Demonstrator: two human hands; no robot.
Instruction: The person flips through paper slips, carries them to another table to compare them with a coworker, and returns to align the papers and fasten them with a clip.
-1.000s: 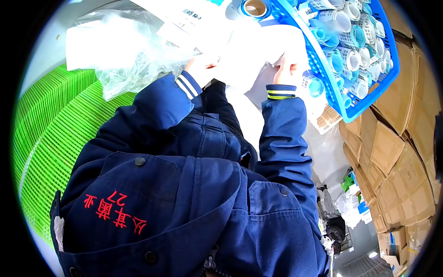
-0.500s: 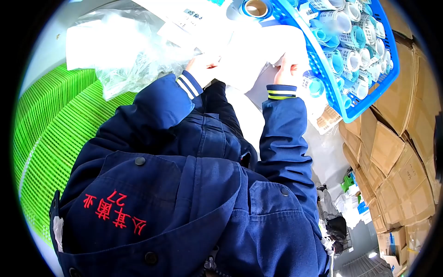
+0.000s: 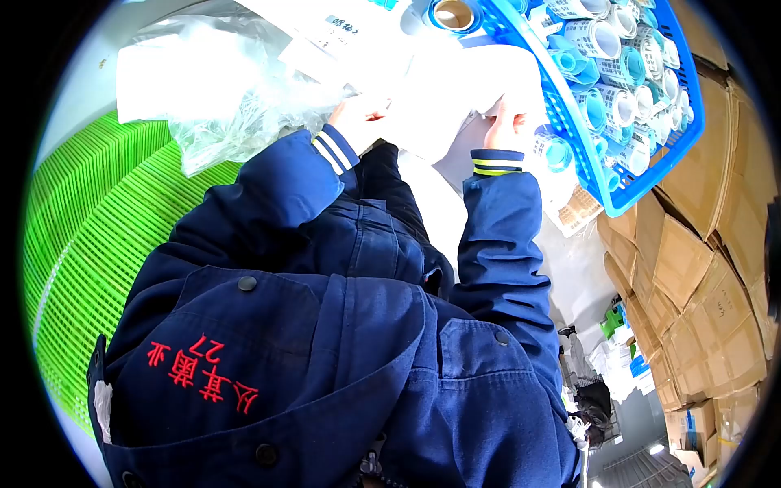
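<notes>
A white sheet (image 3: 455,89), badly overexposed, spans the space between my hands. My left hand (image 3: 358,116) is closed at its left edge, fingers pressed together. On the right edge, my right hand (image 3: 508,126) pinches the sheet near a curled-up part. Just left of my left hand lies clear plastic wrapping (image 3: 236,122). Above it is a paper with handwriting (image 3: 325,28). A blue roll with a brown core (image 3: 451,14) stands beyond the sheet. Glare hides the fingertips in part.
At the right a blue basket (image 3: 569,114) holds several rolled labels (image 3: 618,106). Green stacked baskets (image 3: 106,220) stand at the left. Flattened cardboard boxes (image 3: 708,301) line the right side. A printed roll (image 3: 579,209) lies below the blue basket.
</notes>
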